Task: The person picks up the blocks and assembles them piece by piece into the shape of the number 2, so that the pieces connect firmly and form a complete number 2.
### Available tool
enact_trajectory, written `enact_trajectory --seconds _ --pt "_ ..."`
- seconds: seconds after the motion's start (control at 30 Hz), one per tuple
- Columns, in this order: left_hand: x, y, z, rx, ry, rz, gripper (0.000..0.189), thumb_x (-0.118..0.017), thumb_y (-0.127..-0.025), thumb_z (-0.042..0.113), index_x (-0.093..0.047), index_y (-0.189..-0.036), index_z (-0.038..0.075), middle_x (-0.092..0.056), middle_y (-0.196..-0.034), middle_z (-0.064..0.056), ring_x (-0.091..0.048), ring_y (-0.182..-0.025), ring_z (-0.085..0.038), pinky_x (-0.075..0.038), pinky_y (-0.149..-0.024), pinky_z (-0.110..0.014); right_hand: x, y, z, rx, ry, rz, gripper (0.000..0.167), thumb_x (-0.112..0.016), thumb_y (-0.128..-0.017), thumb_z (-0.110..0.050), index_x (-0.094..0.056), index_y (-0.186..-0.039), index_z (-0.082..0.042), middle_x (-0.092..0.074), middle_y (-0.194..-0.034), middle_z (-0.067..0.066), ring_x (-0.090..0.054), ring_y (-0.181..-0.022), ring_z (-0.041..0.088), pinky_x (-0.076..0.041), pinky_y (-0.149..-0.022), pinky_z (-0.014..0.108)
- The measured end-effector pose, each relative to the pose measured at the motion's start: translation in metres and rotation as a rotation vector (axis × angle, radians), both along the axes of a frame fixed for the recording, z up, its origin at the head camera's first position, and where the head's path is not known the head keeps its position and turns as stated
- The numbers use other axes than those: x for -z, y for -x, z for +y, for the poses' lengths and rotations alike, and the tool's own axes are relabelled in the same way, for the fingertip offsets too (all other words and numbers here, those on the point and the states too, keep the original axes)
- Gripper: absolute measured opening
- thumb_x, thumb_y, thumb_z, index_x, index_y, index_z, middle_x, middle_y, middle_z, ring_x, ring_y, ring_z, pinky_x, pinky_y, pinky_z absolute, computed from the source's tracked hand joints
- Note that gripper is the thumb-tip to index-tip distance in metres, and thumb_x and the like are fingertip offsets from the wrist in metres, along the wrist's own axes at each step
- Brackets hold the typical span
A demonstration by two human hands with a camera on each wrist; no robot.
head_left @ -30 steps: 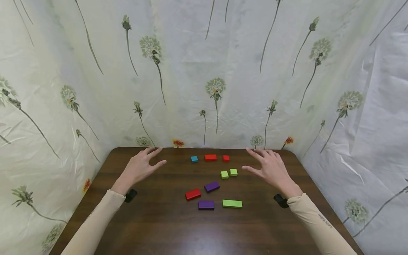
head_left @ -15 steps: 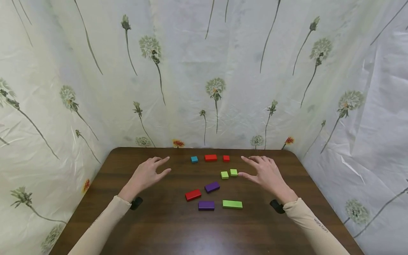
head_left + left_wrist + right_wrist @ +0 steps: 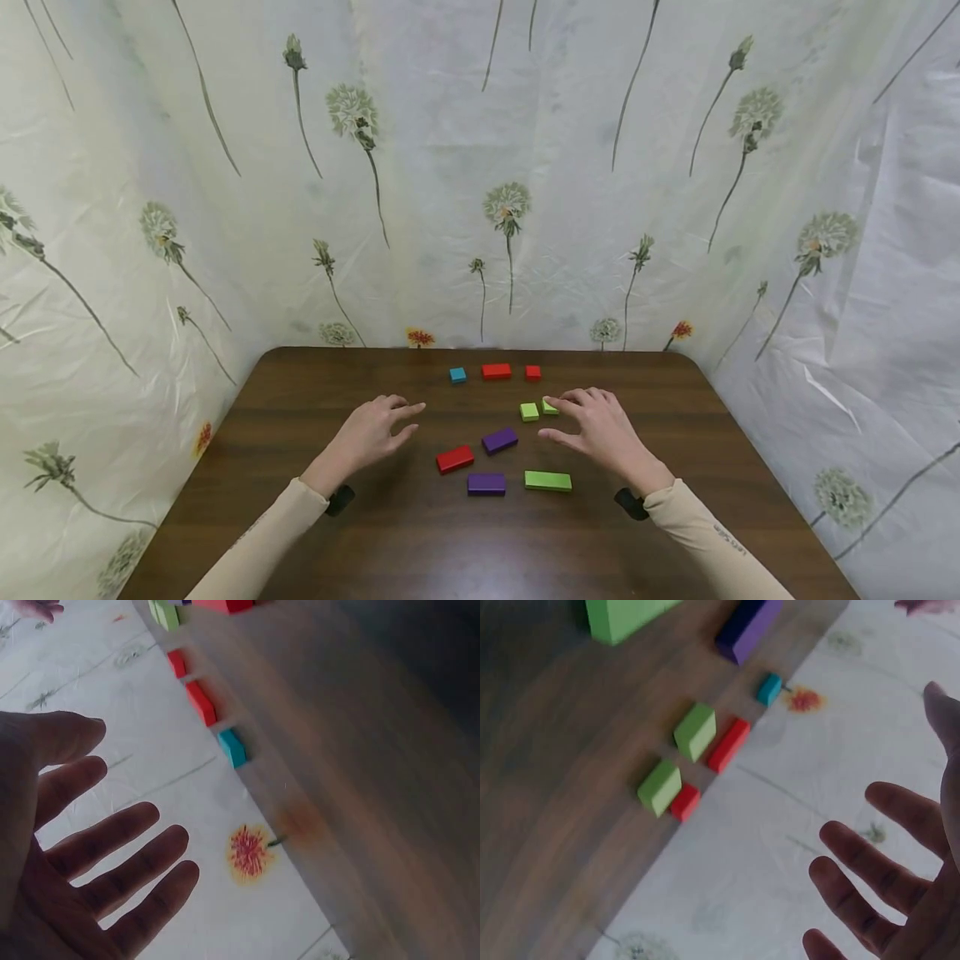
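Note:
Both hands hover over a dark wooden table [image 3: 360,542] and hold nothing. My left hand [image 3: 369,433], fingers spread, is left of the nearer red block [image 3: 454,459]. My right hand [image 3: 598,425] is right of the purple blocks, its index finger partly covering one small green block [image 3: 550,407] in the head view. Beside that lies another small green block [image 3: 528,412]. Nearer the front are an angled purple block [image 3: 499,441], a second purple block [image 3: 486,484] and a long green block [image 3: 547,481]. In the left wrist view, the left hand's fingers [image 3: 127,832] are apart and relaxed.
Along the back of the table lie a small blue block [image 3: 457,376], a long red block [image 3: 496,372] and a small red block [image 3: 532,372]. A white curtain [image 3: 435,167] printed with dandelions hangs behind the table and on both sides.
Both hands have moved inward and nearer the front of the table, toward the blocks. The right hand now overlaps a small green block in the head view. The blocks have stayed in place.

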State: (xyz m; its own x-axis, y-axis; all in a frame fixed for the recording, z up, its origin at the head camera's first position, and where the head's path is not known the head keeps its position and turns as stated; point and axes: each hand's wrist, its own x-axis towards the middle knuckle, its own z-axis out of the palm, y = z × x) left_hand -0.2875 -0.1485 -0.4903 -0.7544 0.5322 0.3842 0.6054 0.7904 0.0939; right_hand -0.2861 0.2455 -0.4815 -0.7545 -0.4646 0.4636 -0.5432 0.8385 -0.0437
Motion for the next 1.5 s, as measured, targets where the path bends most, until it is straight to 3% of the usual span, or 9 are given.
enact_trajectory --seconds 0.23,0.43,0.53,0.73,0.87,1.1,1.5 --pt "0.015 -0.007 0.014 0.079 -0.006 -0.018 0.035 -0.069 -0.089 0.027 -0.067 -0.124 0.022 -0.066 -0.104 -0.003 -0.061 -0.09 -0.019 -0.053 -0.073 -0.034 0.017 -0.005 -0.016 -0.025 -0.007 -0.049 0.048 -0.073 -0.077 -0.056 -0.072 -0.114 -0.026 -0.067 -0.102 0.001 -0.059 -0.103 0.028 -0.041 -0.092 0.053" --pt "0.025 -0.012 0.028 0.136 -0.019 -0.042 0.024 -0.069 -0.088 0.025 -0.073 -0.111 0.019 -0.064 -0.099 0.002 -0.056 -0.088 -0.013 -0.05 -0.071 -0.03 0.03 -0.01 -0.025 -0.041 -0.011 -0.1 0.046 -0.073 -0.078 -0.052 -0.072 -0.114 -0.024 -0.068 -0.103 0.0 -0.058 -0.102 0.026 -0.041 -0.093 0.051" --pt "0.029 -0.014 0.035 0.169 -0.016 -0.022 0.019 -0.071 -0.087 0.025 -0.075 -0.105 0.019 -0.063 -0.095 0.004 -0.054 -0.085 -0.013 -0.048 -0.07 -0.028 0.036 -0.012 -0.031 -0.067 0.0 -0.109 0.045 -0.074 -0.078 -0.051 -0.072 -0.113 -0.022 -0.068 -0.103 -0.001 -0.058 -0.1 0.024 -0.041 -0.093 0.05" --pt "0.033 -0.018 0.049 0.237 -0.015 0.026 0.012 -0.072 -0.085 0.021 -0.076 -0.096 0.018 -0.064 -0.09 0.005 -0.055 -0.084 -0.012 -0.048 -0.073 -0.027 0.043 -0.014 -0.043 -0.132 -0.005 -0.066 0.043 -0.075 -0.077 -0.051 -0.075 -0.105 -0.019 -0.067 -0.095 -0.004 -0.057 -0.093 0.022 -0.041 -0.089 0.047" --pt "0.036 -0.021 0.058 0.278 -0.034 0.021 0.012 -0.074 -0.083 0.019 -0.077 -0.094 0.016 -0.065 -0.088 0.003 -0.054 -0.083 -0.013 -0.048 -0.073 -0.027 0.048 -0.015 -0.047 -0.158 -0.028 -0.046 0.041 -0.076 -0.076 -0.051 -0.076 -0.101 -0.018 -0.067 -0.092 -0.005 -0.055 -0.088 0.019 -0.041 -0.09 0.046" --pt "0.043 -0.023 0.069 0.275 -0.033 -0.036 0.016 -0.071 -0.087 0.023 -0.076 -0.1 0.016 -0.066 -0.091 0.005 -0.05 -0.082 -0.01 -0.044 -0.071 -0.024 0.05 -0.015 -0.053 -0.158 -0.053 -0.089 0.041 -0.075 -0.076 -0.052 -0.076 -0.101 -0.02 -0.069 -0.092 -0.004 -0.056 -0.088 0.019 -0.041 -0.092 0.048" --pt "0.051 -0.026 0.074 0.212 0.04 -0.052 0.025 -0.07 -0.087 0.035 -0.075 -0.105 0.019 -0.063 -0.096 0.007 -0.05 -0.084 -0.01 -0.043 -0.07 -0.025 0.057 -0.022 -0.059 -0.161 -0.078 -0.143 0.041 -0.076 -0.074 -0.052 -0.076 -0.101 -0.02 -0.069 -0.094 -0.003 -0.055 -0.087 0.02 -0.041 -0.091 0.048"
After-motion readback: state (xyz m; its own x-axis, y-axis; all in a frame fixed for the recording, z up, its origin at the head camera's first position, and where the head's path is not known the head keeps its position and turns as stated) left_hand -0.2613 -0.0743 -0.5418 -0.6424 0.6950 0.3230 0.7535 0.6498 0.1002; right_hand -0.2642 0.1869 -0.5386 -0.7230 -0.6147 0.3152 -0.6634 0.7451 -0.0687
